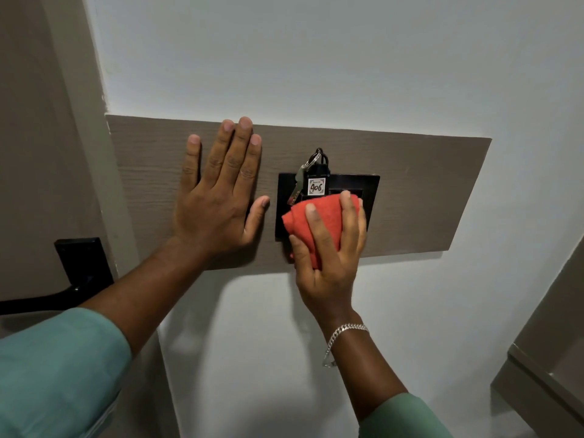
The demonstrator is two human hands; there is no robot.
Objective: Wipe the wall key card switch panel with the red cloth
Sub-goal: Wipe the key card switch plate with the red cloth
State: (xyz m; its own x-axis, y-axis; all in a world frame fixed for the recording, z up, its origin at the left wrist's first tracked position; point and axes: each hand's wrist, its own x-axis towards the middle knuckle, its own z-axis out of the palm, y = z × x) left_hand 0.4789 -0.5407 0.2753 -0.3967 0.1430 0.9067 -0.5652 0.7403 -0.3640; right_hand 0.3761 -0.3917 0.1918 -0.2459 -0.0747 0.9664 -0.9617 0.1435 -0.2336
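Note:
The black key card switch panel (pixel 368 184) is set into a brown wooden board (pixel 426 191) on the white wall. A black key tag (pixel 317 185) marked 406 stands in its slot, with a metal key (pixel 297 184) hanging on a ring beside it. My right hand (pixel 328 248) grips the bunched red cloth (pixel 322 219) and presses it against the lower middle of the panel, hiding that part. Flat on the board just left of the panel rests my left hand (pixel 221 191), fingers spread and holding nothing.
A black door handle and plate (pixel 82 263) sit on the door at the lower left, beside the beige door frame (pixel 94 153). A beige cabinet (pixel 546 358) stands at the lower right. A silver bracelet (pixel 344 336) circles my right wrist.

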